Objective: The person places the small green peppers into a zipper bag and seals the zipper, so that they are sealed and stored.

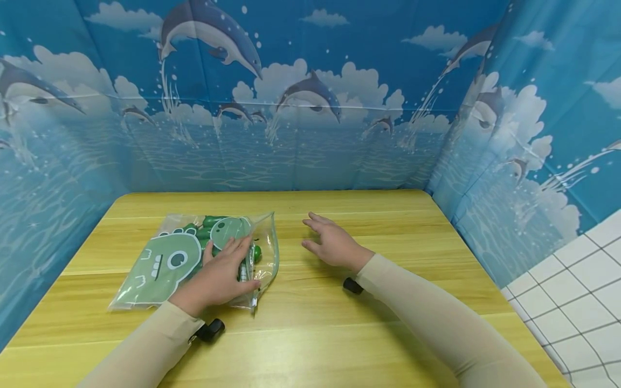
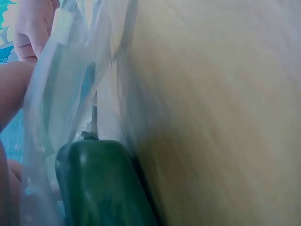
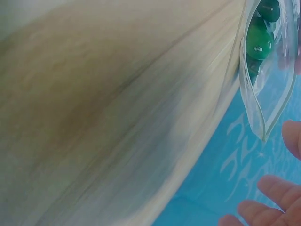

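Note:
A clear zip bag [image 1: 170,264] printed with green cartoon dinosaurs lies on the left half of the table, its mouth gaping to the right. My left hand [image 1: 220,277] rests on top of it with fingers spread. Inside are several green items, among them a shiny round green one [image 3: 259,42] near the mouth. The left wrist view shows a dark green, pepper-like item [image 2: 103,183] with a stem, behind the plastic. To the right of the bag my right hand [image 1: 337,242] hovers over the table, fingers extended and holding nothing.
The wooden table [image 1: 310,345] has its far edge against a blue dolphin-print curtain [image 1: 301,156], which also hangs at both sides. White tiled surface [image 1: 577,291] shows at the right. A black wrist camera [image 1: 353,285] sits below the right wrist.

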A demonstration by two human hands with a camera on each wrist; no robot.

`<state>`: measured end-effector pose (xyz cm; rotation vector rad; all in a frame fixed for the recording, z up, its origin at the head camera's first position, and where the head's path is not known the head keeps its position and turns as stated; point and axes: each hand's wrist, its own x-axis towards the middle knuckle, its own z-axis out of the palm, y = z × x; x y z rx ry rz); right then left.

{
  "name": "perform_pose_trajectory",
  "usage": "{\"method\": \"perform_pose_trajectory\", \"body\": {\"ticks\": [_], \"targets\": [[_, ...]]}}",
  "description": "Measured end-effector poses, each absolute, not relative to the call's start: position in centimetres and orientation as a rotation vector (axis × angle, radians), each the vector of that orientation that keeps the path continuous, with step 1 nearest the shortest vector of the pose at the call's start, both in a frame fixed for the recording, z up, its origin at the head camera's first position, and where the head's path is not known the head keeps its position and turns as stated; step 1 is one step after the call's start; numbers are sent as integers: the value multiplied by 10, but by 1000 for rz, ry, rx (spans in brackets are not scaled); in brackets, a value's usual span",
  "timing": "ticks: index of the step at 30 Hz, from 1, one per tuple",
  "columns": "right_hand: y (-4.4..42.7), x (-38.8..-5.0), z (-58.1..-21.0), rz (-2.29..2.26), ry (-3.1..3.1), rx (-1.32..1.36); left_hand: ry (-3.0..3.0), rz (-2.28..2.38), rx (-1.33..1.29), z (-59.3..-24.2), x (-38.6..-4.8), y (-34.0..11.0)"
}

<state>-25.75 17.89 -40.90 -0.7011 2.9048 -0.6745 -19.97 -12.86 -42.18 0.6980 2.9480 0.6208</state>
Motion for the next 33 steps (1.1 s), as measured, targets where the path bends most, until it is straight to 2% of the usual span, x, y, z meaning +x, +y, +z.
{"method": "perform_pose_trajectory", "body": {"ticks": [33], "targets": [[180, -252, -408, -599, 2886, -682, 3092, 526, 812, -412, -193, -137]]}}
